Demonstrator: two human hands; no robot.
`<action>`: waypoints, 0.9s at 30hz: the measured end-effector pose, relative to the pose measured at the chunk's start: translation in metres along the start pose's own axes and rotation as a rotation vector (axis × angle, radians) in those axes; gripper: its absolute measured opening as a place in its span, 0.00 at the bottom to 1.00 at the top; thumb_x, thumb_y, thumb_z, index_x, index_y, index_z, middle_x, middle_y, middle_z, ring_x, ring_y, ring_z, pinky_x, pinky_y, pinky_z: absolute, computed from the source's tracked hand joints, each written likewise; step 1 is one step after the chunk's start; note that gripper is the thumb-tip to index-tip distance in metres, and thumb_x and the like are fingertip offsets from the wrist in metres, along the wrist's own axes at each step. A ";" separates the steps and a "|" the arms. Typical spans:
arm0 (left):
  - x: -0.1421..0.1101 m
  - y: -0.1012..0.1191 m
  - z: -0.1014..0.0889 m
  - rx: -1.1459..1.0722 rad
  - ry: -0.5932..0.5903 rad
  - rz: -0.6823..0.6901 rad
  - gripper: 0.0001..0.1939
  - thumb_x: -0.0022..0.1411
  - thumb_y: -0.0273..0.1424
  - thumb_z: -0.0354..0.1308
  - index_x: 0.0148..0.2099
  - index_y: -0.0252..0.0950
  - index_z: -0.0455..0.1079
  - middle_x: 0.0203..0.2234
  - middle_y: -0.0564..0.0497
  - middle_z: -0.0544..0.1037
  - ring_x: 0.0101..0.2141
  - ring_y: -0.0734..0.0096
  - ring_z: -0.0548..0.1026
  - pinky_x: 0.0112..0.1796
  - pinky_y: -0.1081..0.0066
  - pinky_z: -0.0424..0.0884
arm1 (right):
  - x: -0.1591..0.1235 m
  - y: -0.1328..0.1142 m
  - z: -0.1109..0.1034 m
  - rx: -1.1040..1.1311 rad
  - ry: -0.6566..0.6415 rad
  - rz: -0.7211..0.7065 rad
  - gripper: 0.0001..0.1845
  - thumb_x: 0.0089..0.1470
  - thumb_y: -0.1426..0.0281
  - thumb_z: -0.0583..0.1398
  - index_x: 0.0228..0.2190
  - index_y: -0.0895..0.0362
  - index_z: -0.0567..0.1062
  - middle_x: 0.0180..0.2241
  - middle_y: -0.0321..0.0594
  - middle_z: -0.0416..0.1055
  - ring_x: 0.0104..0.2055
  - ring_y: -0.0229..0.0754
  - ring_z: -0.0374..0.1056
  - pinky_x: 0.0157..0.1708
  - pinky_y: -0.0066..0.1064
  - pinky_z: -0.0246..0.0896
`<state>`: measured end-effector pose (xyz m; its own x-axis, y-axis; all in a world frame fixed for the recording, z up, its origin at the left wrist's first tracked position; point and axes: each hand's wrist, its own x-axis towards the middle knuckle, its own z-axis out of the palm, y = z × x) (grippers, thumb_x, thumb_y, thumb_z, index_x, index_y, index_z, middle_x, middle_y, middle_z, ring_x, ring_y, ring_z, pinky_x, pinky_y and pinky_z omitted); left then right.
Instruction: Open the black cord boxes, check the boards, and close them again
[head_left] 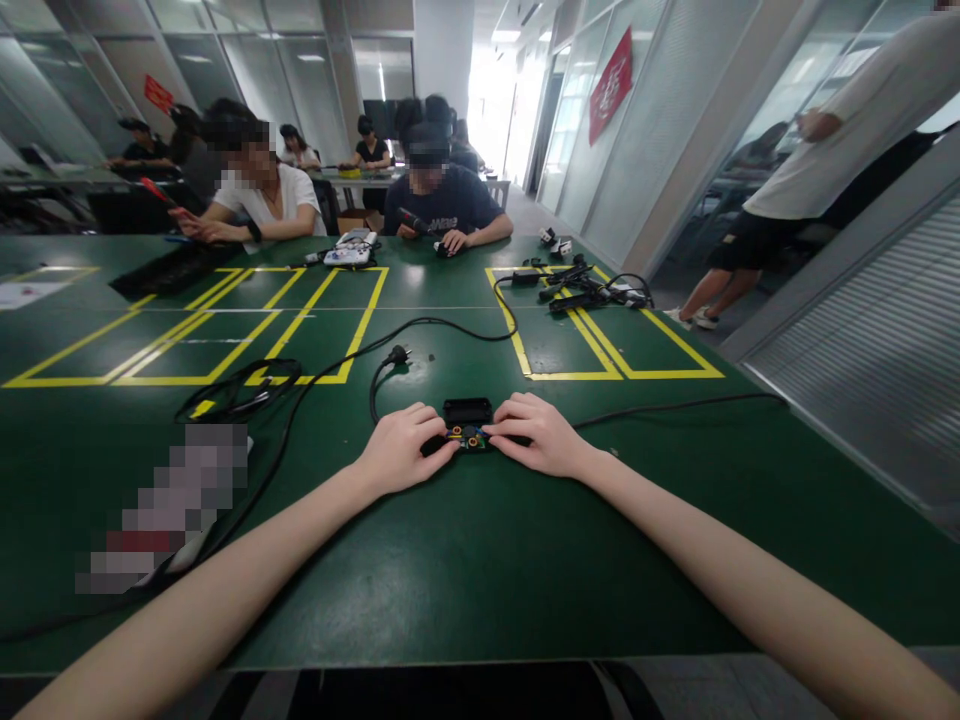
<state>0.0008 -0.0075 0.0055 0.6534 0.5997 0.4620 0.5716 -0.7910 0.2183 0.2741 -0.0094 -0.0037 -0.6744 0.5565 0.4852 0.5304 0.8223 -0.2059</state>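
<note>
my left hand (405, 445) and right hand (536, 435) meet ahead, fingertips pinching the circuit board's (466, 436) opposite ends.

From here the tabletop (360, 560) is deep green, crossed by bright yellow tape outlines (675, 374) that make striped rectangles on its far left and far right. Between the two pale hands, the small open case (467, 408) is black, and the circuit parts (472, 437) inside show copper-orange rings with touches of green, blue and yellow; the cable (420, 321) running across is black too. At the far side, one person's shirt (281, 195) is white, another's T-shirt (442, 207) navy with lighter lettering, and the banner (610, 86) on the right is red.
</note>
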 end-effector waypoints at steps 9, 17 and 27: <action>0.000 -0.008 0.006 -0.030 0.085 -0.156 0.14 0.72 0.37 0.55 0.54 0.38 0.76 0.47 0.43 0.80 0.49 0.58 0.76 0.50 0.59 0.75 | 0.001 0.011 0.013 0.036 0.003 0.305 0.28 0.67 0.58 0.59 0.65 0.51 0.69 0.61 0.53 0.68 0.61 0.58 0.64 0.58 0.58 0.63; 0.002 -0.010 0.008 -0.082 -0.064 -0.083 0.14 0.70 0.36 0.59 0.53 0.40 0.79 0.52 0.42 0.82 0.54 0.53 0.76 0.53 0.51 0.74 | 0.007 0.014 0.021 0.321 0.060 0.484 0.15 0.62 0.65 0.62 0.49 0.54 0.80 0.42 0.42 0.78 0.40 0.44 0.71 0.46 0.40 0.70; -0.002 -0.008 0.005 -0.160 0.046 -0.077 0.08 0.67 0.35 0.62 0.45 0.39 0.80 0.52 0.43 0.79 0.50 0.58 0.79 0.52 0.58 0.77 | 0.016 -0.009 0.031 0.148 0.106 0.551 0.10 0.61 0.69 0.61 0.44 0.54 0.79 0.39 0.41 0.73 0.39 0.44 0.69 0.42 0.37 0.66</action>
<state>-0.0027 -0.0017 -0.0013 0.5855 0.6556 0.4768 0.5303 -0.7546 0.3865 0.2429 -0.0038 -0.0202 -0.2603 0.8985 0.3536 0.7057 0.4270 -0.5654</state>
